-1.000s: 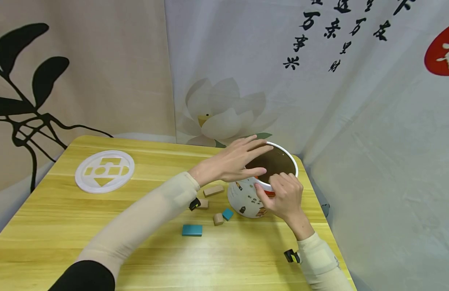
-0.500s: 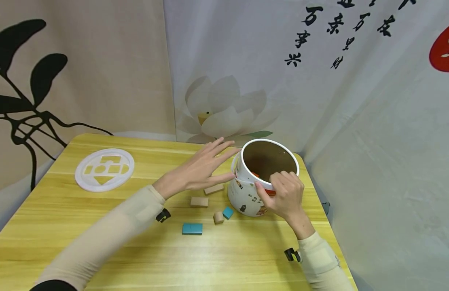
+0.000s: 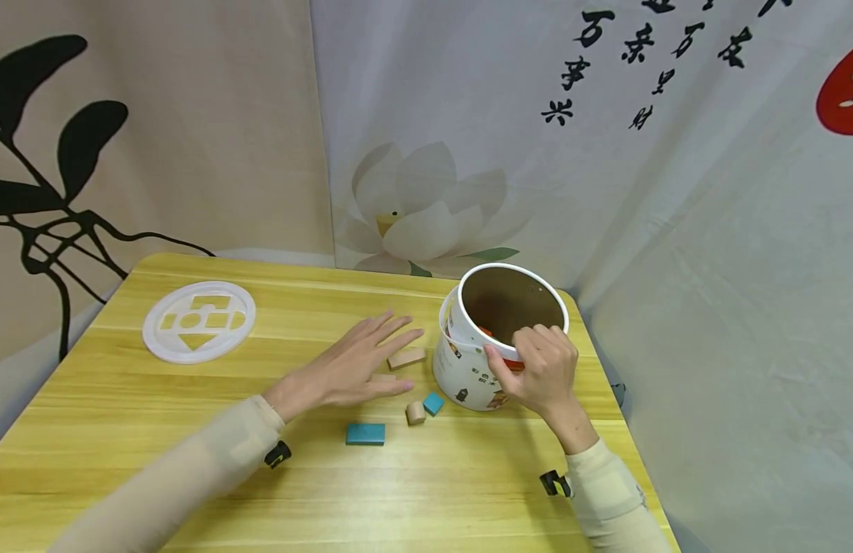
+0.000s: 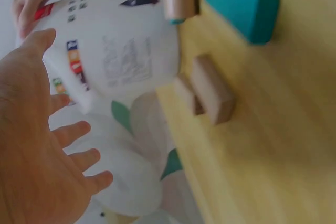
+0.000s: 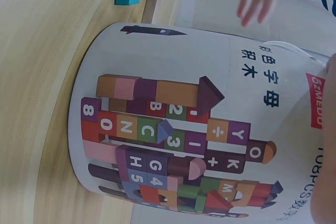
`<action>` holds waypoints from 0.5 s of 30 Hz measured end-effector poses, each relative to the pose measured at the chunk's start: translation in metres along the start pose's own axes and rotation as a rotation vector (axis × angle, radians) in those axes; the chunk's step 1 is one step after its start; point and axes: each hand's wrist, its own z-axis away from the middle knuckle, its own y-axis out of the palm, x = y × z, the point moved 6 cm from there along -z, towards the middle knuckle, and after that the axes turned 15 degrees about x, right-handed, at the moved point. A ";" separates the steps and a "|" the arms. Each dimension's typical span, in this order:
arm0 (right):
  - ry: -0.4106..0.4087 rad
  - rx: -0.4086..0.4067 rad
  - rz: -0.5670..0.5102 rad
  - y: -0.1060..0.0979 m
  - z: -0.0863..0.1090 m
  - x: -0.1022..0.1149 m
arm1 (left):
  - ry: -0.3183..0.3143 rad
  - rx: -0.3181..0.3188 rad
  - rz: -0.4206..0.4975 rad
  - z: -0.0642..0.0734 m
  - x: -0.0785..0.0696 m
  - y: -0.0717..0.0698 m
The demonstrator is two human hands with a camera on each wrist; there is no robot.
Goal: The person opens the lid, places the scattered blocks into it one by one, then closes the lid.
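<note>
A white toy-block bucket (image 3: 473,384) stands at the table's right side, some orange-red showing inside. My right hand (image 3: 540,372) grips its near rim, fingers over the edge and thumb outside. In the right wrist view, the bucket's printed wall (image 5: 236,93) fills most of the picture. My left hand (image 3: 346,367) hovers with fingers spread above the loose blocks, holding nothing. Near it lie a wooden block (image 3: 406,359), a second plain block (image 3: 383,378) partly hidden by the thumb, a wooden cylinder (image 3: 416,413), a small blue block (image 3: 433,404) and a blue rectangular block (image 3: 365,435).
A white oval plate with shaped cut-outs (image 3: 194,355) lies on the far left of the wooden table (image 3: 281,299). Printed cloth (image 3: 426,92) hangs behind the table and along its right side. The bucket stands close to the right edge.
My left hand has drawn back from over the bucket's mouth, moving left and down to the blocks, its fingers still spread. My right hand keeps its grip on the rim.
</note>
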 end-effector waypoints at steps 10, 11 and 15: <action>0.000 -0.006 0.004 0.000 0.001 0.000 | 0.019 0.087 0.021 -0.002 -0.011 0.056; 0.000 -0.006 0.005 -0.001 0.001 0.000 | 0.024 0.095 0.019 -0.004 -0.012 0.060; 0.000 -0.001 0.004 -0.001 0.000 0.000 | 0.037 0.116 0.007 -0.008 -0.015 0.073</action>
